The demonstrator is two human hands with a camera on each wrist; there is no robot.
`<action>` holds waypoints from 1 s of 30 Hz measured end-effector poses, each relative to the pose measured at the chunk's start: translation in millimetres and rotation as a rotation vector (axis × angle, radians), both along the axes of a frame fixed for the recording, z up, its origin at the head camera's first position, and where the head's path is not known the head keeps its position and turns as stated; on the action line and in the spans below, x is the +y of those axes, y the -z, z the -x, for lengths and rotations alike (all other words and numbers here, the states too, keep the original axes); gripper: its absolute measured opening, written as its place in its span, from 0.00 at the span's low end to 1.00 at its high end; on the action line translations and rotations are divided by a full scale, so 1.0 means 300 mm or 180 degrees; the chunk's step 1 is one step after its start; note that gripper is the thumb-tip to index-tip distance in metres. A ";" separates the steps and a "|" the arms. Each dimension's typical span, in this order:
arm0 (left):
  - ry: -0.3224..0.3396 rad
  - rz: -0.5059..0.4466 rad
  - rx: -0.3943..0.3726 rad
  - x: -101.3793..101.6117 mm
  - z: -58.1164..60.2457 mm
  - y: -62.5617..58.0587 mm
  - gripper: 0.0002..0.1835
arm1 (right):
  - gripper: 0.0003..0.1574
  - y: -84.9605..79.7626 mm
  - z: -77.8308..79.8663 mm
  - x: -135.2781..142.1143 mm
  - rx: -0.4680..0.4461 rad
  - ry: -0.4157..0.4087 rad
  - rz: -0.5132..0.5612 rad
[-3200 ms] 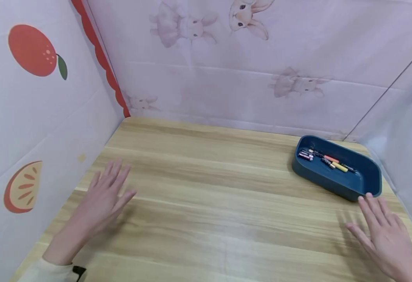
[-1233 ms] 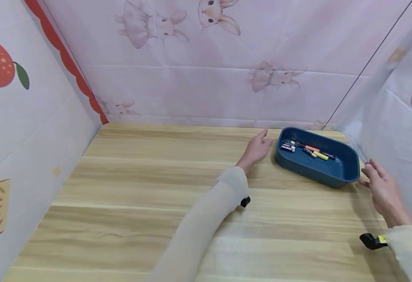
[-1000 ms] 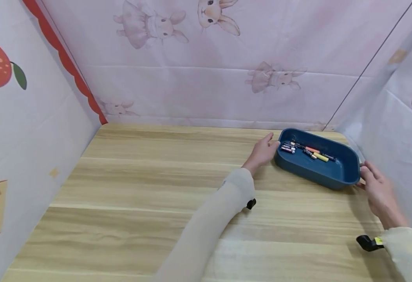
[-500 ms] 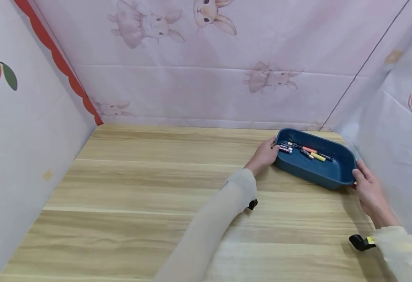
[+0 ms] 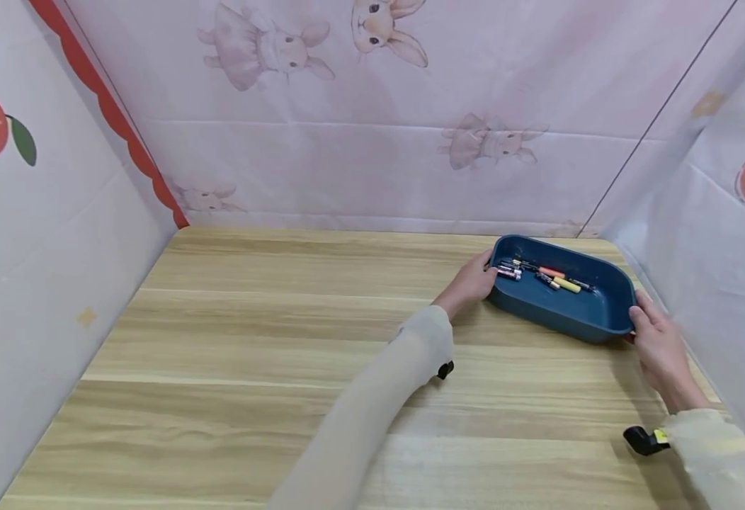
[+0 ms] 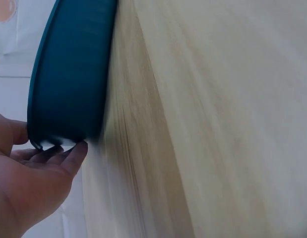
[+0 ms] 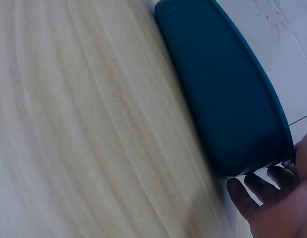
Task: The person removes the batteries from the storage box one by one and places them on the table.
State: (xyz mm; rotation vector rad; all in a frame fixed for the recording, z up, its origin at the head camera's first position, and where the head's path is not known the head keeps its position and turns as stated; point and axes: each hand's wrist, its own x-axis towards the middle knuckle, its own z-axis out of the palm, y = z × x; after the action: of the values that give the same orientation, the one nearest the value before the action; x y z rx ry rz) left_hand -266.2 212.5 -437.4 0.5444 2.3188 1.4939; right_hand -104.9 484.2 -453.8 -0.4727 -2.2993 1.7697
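A dark-blue oblong tray (image 5: 583, 304) is seen at about two o'clock of a wood-grain tabletop (image 5: 251, 368); whether its base is lifted cannot be told. Its nine-o'clock end is gripped by the left hand (image 5: 471, 285), thumb at the rim, fingers against the end wall; its four-o'clock end is gripped likewise by the right hand (image 5: 661, 348). Inside, small battery-like cylinders (image 5: 509, 272) are bunched towards nine o'clock, and an orange-red tube (image 5: 552, 272) and a yellow tube (image 5: 566, 285) are laid near the middle.
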 end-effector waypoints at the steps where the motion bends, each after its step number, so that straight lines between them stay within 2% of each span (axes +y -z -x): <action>1: 0.0006 0.0002 -0.0004 -0.006 0.000 0.002 0.29 | 0.39 0.002 0.001 -0.005 0.0020 -0.0011 0.0026; 2: 0.0017 0.0004 -0.0012 -0.012 0.000 0.003 0.29 | 0.40 0.004 0.001 -0.008 0.0047 -0.0035 0.0079; 8: 0.0121 -0.0007 -0.0065 -0.050 0.000 0.004 0.29 | 0.40 0.008 0.001 -0.035 0.0044 -0.0212 -0.0081; 13: 0.0163 0.0084 0.0002 -0.095 -0.002 0.000 0.30 | 0.40 0.007 0.003 -0.068 -0.0031 -0.0279 -0.0193; 18: 0.0244 0.0064 0.0026 -0.164 -0.012 -0.006 0.31 | 0.39 0.003 0.005 -0.107 -0.0069 -0.0378 -0.0247; 30: 0.0220 0.0076 -0.0017 -0.320 -0.033 0.001 0.31 | 0.40 -0.008 0.014 -0.214 -0.0150 -0.0585 -0.0614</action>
State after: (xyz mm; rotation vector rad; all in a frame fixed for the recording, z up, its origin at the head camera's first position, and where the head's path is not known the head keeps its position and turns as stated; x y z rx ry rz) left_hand -256.2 116.4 -437.7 0.6070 2.2867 1.4328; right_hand -109.0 419.9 -451.5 -0.2803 -2.5878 1.6039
